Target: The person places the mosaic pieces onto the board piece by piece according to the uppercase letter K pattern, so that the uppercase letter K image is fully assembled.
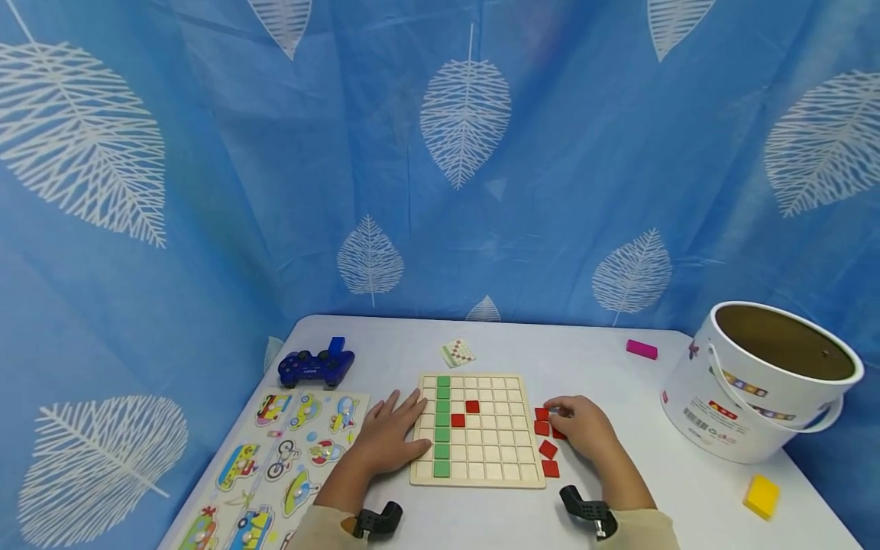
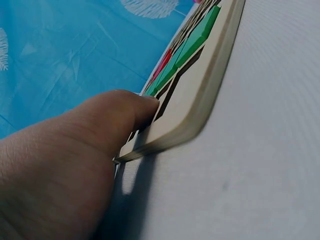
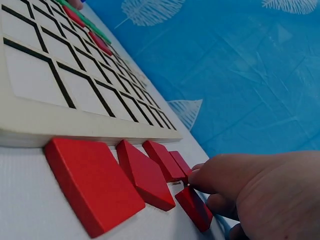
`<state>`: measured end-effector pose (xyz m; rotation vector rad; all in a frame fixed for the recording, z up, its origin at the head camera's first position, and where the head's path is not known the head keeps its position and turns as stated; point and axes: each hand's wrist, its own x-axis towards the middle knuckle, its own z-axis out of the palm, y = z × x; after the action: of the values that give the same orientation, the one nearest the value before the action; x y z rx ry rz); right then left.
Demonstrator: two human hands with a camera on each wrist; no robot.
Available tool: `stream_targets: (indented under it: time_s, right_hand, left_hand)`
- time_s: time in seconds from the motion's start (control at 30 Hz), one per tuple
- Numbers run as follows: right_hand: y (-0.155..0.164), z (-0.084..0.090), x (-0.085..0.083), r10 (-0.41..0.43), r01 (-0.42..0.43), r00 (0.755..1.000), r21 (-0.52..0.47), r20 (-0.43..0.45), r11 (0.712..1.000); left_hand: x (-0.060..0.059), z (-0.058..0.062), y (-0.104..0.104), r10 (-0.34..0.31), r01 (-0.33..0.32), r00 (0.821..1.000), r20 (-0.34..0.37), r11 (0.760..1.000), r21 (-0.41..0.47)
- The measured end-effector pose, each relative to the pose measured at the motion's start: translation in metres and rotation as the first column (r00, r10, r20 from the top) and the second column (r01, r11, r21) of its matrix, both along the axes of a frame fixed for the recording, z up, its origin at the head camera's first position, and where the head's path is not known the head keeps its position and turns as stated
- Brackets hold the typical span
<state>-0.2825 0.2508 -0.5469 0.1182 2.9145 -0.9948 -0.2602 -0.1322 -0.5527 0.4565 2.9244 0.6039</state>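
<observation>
1. head view: the left hand [image 1: 388,439] lies flat, fingers straight, on the left edge of the grid board [image 1: 477,429] on the desk [image 1: 619,382]; the right hand [image 1: 580,425] curls over the red tiles [image 1: 548,448] beside the board.
2. left wrist view: the thumb [image 2: 117,117] presses the board's rim [image 2: 200,95].
3. right wrist view: the fingertips [image 3: 210,175] pinch one red tile [image 3: 196,207].

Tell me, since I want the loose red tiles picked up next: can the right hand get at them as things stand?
Probably yes. The right hand is already among the red tiles beside the board; its fingertips touch one, and nothing lies over them.
</observation>
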Motion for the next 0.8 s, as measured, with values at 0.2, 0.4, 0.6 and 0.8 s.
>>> stream_targets:
  time_s: [0.2, 0.4, 0.6, 0.8]
  right_hand:
    - [-0.002, -0.001, -0.002, 0.019, -0.020, 1.000, 0.021, 0.014, 1.000]
    - [-0.005, 0.003, -0.002, 0.011, -0.011, 1.000, -0.054, 0.002, 0.998]
    - [-0.039, 0.018, -0.003, -0.047, 0.030, 0.995, -0.190, -0.088, 0.981]
    - [-0.085, 0.016, -0.020, 0.042, -0.071, 0.992, -0.258, -0.116, 0.963]
  left_hand:
    - [-0.001, 0.001, -0.001, -0.005, 0.005, 1.000, 0.008, 1.000, -0.003]
    - [-0.003, -0.002, 0.000, -0.013, 0.013, 1.000, 0.010, 1.000, 0.007]
    - [-0.003, -0.002, 0.000, -0.004, 0.003, 1.000, 0.015, 1.000, 0.007]
    - [-0.001, -0.001, 0.002, 0.004, -0.004, 1.000, 0.006, 1.000, 0.010]
